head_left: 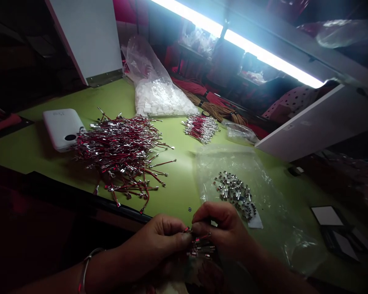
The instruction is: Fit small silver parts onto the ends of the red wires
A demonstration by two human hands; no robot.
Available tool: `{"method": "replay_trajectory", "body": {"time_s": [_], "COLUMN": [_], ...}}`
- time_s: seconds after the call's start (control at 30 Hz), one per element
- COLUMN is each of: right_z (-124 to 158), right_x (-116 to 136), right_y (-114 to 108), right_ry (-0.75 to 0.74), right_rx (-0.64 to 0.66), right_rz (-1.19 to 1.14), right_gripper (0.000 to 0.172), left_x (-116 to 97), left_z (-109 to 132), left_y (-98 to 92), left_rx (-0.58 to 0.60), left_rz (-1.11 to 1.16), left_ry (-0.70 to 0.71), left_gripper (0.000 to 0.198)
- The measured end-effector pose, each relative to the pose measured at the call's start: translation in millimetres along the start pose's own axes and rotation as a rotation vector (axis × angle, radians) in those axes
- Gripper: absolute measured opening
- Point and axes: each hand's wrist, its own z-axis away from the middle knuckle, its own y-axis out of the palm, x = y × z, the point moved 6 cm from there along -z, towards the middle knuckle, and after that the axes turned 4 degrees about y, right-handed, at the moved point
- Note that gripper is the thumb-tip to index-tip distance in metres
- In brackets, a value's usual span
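My left hand [161, 239] and my right hand [223, 228] meet at the near edge of the green table [178, 179]. Both are closed in a pinch on a short red wire with metal terminals [199, 237]. A small bunch of such finished wires [202, 250] lies just under my fingers. A big heap of red wires with silver terminals [122, 149] lies to the left. Small glass fuses [234, 192] sit on a clear plastic bag [248, 183] just beyond my right hand.
A white power bank [61, 127] lies at the left by the heap. A bag of white plastic housings [159, 96] and a smaller wire bundle [200, 127] lie farther back. White boards [319, 122] stand at the right and back left. A bright tube light [263, 57] hangs overhead.
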Motion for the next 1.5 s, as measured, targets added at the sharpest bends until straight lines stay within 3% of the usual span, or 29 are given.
{"method": "replay_trajectory", "body": {"time_s": [0.2,0.4,0.47,0.6,0.77,0.93,1.0,1.13,1.2,1.33,1.5], "right_z": [9,1,-7,-28,-53,-46,-38,-23,-20,-17,-7], "right_x": [1,-14,-18,-16,-30,-25,-23,-27,-28,-27,-8], "right_y": [9,0,-16,-62,-76,-66,-53,-12,4,12,5], "right_ry": [-0.063,0.116,0.127,0.041,0.053,0.015,0.038,0.210,0.282,0.300,0.064], "right_rx": [0.025,0.077,0.047,-0.256,-0.244,-0.237,-0.173,0.028,0.071,0.052,-0.036], "right_rz": [0.062,0.052,0.220,0.883,1.018,0.867,0.564,-0.341,-0.499,-0.477,-0.071], "right_gripper": [0.013,0.013,0.012,0.010,0.018,0.017,0.010,0.023,0.023,0.024,0.010], "left_x": [10,3,-2,-4,-5,-5,-4,-3,-3,0,7], "left_z": [2,-5,-7,-8,-7,-6,-6,-5,-4,-3,-3], "left_y": [-0.6,-12.8,-17.3,-16.2,-10.5,-10.9,-10.9,-8.6,-7.4,-6.9,-7.1], "left_rx": [-0.008,-0.148,-0.198,-0.185,-0.152,-0.123,-0.101,-0.064,-0.061,-0.063,-0.104], "left_rz": [-0.020,-0.034,-0.016,-0.021,-0.007,-0.011,-0.041,-0.096,-0.106,-0.108,-0.031], "left_ry": [-0.021,0.011,0.060,0.074,0.075,0.092,0.087,0.070,0.067,0.038,0.048], "left_gripper": [0.043,0.043,0.040,0.041,0.041,0.041,0.040,0.039,0.039,0.042,0.046]}}
